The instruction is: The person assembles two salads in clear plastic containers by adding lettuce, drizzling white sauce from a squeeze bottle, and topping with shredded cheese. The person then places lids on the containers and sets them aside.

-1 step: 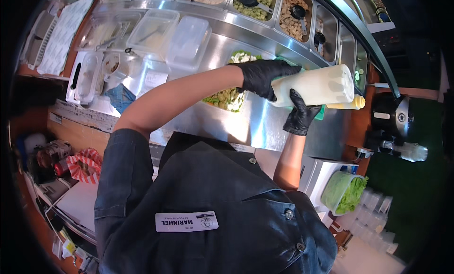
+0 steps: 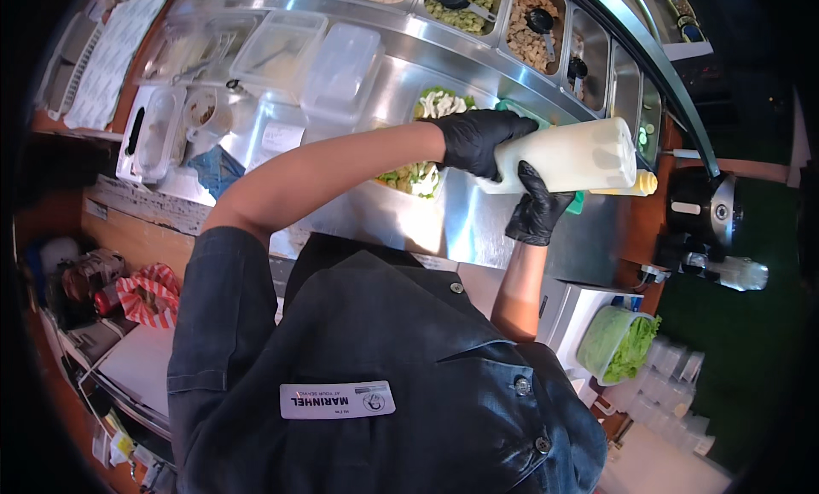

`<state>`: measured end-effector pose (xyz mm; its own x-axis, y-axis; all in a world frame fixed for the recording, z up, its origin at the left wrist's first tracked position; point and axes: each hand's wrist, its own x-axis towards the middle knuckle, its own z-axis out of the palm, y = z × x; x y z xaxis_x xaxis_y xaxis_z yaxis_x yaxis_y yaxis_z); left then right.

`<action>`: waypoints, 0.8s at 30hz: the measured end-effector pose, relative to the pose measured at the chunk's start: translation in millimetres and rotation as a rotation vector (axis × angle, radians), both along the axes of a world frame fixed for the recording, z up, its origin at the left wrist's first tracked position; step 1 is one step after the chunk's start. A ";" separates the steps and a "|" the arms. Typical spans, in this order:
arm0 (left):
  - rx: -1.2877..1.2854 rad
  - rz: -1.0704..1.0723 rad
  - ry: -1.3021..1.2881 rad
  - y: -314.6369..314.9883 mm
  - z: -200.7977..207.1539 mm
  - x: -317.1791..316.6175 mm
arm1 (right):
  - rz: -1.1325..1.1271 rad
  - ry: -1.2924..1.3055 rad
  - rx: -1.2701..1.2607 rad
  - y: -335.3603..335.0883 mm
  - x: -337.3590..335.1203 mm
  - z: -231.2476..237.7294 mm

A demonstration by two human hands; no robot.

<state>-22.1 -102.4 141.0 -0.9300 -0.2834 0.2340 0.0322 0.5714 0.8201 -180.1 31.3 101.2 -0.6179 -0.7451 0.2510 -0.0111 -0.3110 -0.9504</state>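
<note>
Both my hands wear black gloves and grip a large squeeze bottle [image 2: 589,153] of creamy white sauce, lying tilted over the steel counter. My left hand [image 2: 482,142] is closed around its narrower left end, hiding the tip. Lower down, my right hand [image 2: 539,206] holds the near side, its thumb pressed along the bottle. Under and beyond my left forearm lie chopped greens topped with white dollops [image 2: 444,104]; the forearm covers their middle. A yellow bottle [image 2: 636,185] and a green item [image 2: 525,112] sit partly hidden behind the white bottle.
Steel food pans [image 2: 533,33] with scoops line the far side. Clear plastic containers [image 2: 341,72], a small cup [image 2: 206,110] and a blue cloth [image 2: 216,171] occupy the left counter. A tub of lettuce [image 2: 618,345] stands at lower right, near stacked clear cups [image 2: 670,379].
</note>
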 end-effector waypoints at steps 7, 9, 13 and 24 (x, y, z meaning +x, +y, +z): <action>0.106 -0.014 -0.035 1.5 3.6 42.5 | -0.059 -0.015 0.073 9.5 89.0 13.8; 0.089 -0.049 -0.005 -8.3 -1.4 48.6 | -0.024 0.020 0.034 6.1 94.9 7.6; 0.067 -0.075 0.009 -15.0 -19.8 52.5 | -0.022 0.100 0.061 -2.3 90.1 -8.8; -0.058 0.046 0.020 -19.2 -1.7 75.4 | -0.128 -0.193 0.006 -24.2 119.9 18.1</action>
